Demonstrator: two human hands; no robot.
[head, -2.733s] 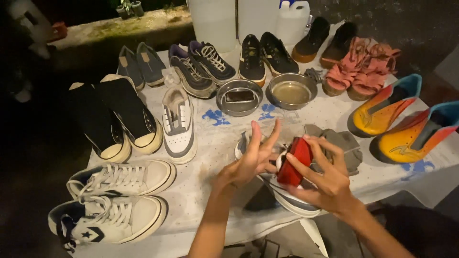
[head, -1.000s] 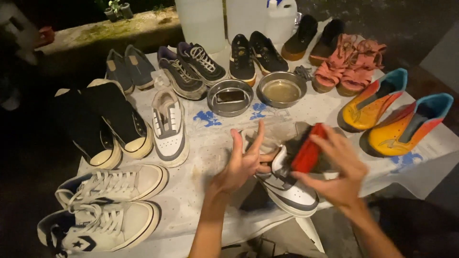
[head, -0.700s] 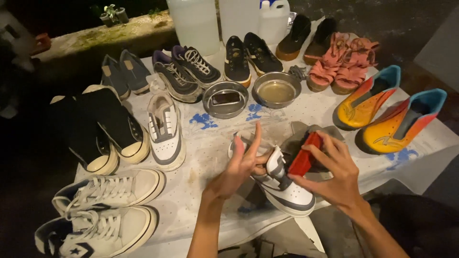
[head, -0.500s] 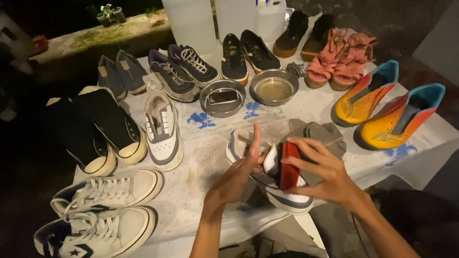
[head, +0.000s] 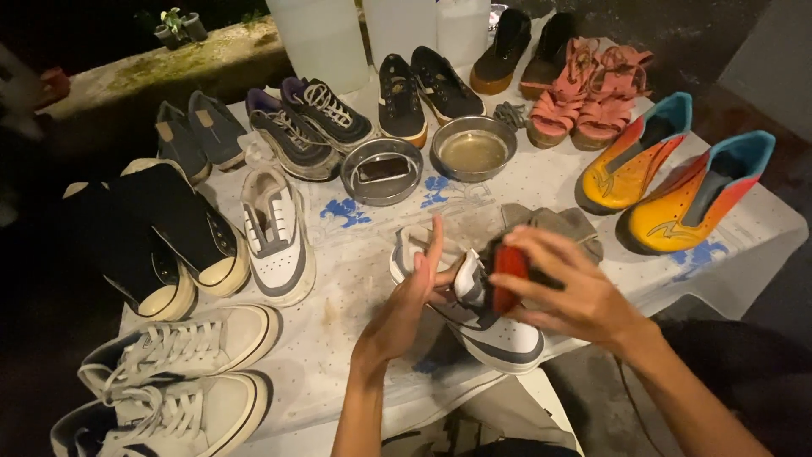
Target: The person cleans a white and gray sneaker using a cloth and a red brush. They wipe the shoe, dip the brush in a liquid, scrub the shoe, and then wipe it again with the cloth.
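Two round metal bowls on the white cloth-covered table (head: 355, 254): left bowl (head: 382, 170) holding a dark flat rectangular object; right bowl (head: 474, 149) holding murky liquid. Near the table's front edge, a white sneaker with grey trim (head: 482, 322), unlaced, sole down, toe pointing toward the wearer; steadied by the left hand (head: 406, 300), fingers straight and open against its inner side; pressed from the other side by the right hand (head: 562, 292), closed around a red brush-like object (head: 510, 275). Just behind, a grey cloth (head: 558, 224); matching white sneaker (head: 275, 233) further left; orange boots (head: 668, 182) to the right.
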